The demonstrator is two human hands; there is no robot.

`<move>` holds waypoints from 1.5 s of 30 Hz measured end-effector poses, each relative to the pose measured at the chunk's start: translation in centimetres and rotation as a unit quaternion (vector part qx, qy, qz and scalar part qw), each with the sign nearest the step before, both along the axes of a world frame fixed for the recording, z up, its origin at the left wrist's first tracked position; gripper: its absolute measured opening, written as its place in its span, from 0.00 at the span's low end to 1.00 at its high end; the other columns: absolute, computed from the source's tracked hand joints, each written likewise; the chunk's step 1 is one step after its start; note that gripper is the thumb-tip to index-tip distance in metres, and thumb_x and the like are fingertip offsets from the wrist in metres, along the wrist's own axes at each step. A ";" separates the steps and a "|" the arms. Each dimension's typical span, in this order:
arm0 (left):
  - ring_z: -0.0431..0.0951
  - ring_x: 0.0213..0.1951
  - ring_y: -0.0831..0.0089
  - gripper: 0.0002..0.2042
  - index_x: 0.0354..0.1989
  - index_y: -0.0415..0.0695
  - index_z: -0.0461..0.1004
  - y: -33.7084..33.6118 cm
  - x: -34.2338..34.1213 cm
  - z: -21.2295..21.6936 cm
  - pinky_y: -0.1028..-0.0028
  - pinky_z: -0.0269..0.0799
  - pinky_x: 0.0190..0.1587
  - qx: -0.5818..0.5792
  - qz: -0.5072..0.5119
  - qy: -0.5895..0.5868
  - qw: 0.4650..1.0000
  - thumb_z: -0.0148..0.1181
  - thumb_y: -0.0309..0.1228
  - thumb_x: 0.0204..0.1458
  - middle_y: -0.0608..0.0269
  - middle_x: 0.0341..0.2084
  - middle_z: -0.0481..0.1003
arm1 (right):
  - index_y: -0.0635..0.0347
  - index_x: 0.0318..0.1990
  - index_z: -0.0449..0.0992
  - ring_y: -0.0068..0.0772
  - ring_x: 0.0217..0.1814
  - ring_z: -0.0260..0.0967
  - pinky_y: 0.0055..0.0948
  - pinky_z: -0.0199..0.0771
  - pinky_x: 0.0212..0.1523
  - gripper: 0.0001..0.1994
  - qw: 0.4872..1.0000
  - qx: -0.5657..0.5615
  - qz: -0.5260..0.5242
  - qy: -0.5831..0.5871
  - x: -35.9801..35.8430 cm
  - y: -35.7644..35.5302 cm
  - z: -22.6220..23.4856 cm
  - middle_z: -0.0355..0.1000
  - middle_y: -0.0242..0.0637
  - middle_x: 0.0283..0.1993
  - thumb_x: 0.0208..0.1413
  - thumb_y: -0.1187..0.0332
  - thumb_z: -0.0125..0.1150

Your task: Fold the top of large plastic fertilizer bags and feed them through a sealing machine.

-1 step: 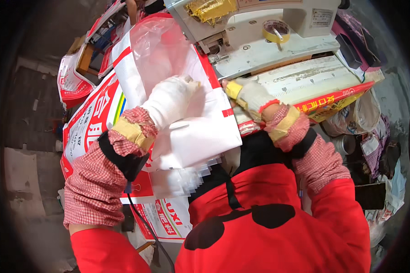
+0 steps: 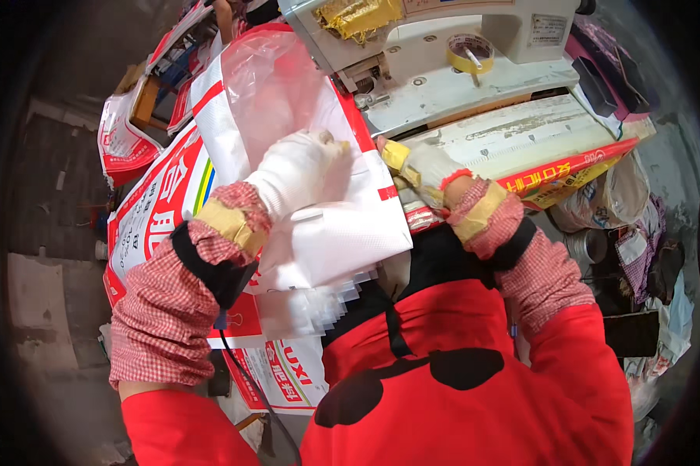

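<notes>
A white and red printed woven bag lies spread before me, with a clear plastic liner showing at its far end. My left hand, in a white knit glove, rests on the middle of the bag. Its fingers are curled closed at the liner, and their undersides are hidden. At the bag's right edge is my right hand, gloved, with yellow tape round a finger. Its fingers are bent together against the bag edge, beside the sewing machine.
A roll of yellow tape sits on the machine. The worktable has a red and yellow printed front edge. Below the bag hangs a fanned stack of clear sheets. More printed bags lie at far left; cloth scraps lie at right.
</notes>
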State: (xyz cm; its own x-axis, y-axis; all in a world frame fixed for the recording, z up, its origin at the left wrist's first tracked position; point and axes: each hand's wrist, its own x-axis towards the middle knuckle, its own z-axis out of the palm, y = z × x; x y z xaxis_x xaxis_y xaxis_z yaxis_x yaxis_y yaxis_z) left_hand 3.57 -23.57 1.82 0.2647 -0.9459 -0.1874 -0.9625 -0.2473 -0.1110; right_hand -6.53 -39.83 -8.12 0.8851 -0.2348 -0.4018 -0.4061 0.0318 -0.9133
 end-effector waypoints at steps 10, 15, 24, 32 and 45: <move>0.74 0.30 0.59 0.14 0.31 0.41 0.74 -0.3 -5.9 4.7 0.66 0.68 0.33 0.156 0.029 0.539 0.827 0.55 0.40 0.47 0.53 0.24 0.72 | 0.62 0.33 0.72 0.50 0.27 0.64 0.38 0.64 0.30 0.17 0.978 -0.152 0.140 -0.025 1.4 0.0 -2.7 0.68 0.53 0.27 0.48 0.55 0.52; 0.72 0.22 0.54 0.12 0.20 0.41 0.69 -2.3 -9.5 5.4 0.62 0.67 0.27 0.204 -0.062 0.328 0.920 0.59 0.37 0.38 0.50 0.17 0.69 | 0.68 0.33 0.73 0.32 0.18 0.67 0.31 0.68 0.19 0.17 0.993 -0.062 0.083 0.061 1.5 0.4 3.3 0.67 0.42 0.23 0.49 0.58 0.56; 0.75 0.31 0.54 0.10 0.28 0.44 0.77 -7.2 0.1 1.0 0.62 0.70 0.33 0.219 -0.040 0.004 0.975 0.57 0.35 0.38 0.53 0.23 0.75 | 0.62 0.32 0.75 0.45 0.25 0.70 0.39 0.68 0.24 0.14 0.930 -0.268 0.207 -0.145 4.8 -0.6 -1.3 0.72 0.48 0.26 0.44 0.59 0.56; 0.74 0.27 0.59 0.10 0.27 0.43 0.76 -1.1 12.7 -7.8 0.67 0.70 0.34 -0.116 0.127 -0.105 0.979 0.47 0.32 0.49 0.54 0.24 0.74 | 0.59 0.44 0.71 0.25 0.19 0.67 0.24 0.64 0.15 0.16 0.984 0.147 0.057 -0.080 1.8 2.3 2.4 0.70 0.35 0.24 0.53 0.59 0.54; 0.71 0.42 0.62 0.05 0.23 0.46 0.74 18.0 -5.2 15.1 0.62 0.65 0.49 -0.034 0.026 -0.348 0.936 0.55 0.26 0.35 0.64 0.27 0.74 | 0.64 0.44 0.71 0.46 0.54 0.60 0.40 0.57 0.54 0.22 0.707 -0.636 0.180 -0.252 9.6 9.8 8.6 0.66 0.47 0.46 0.39 0.62 0.60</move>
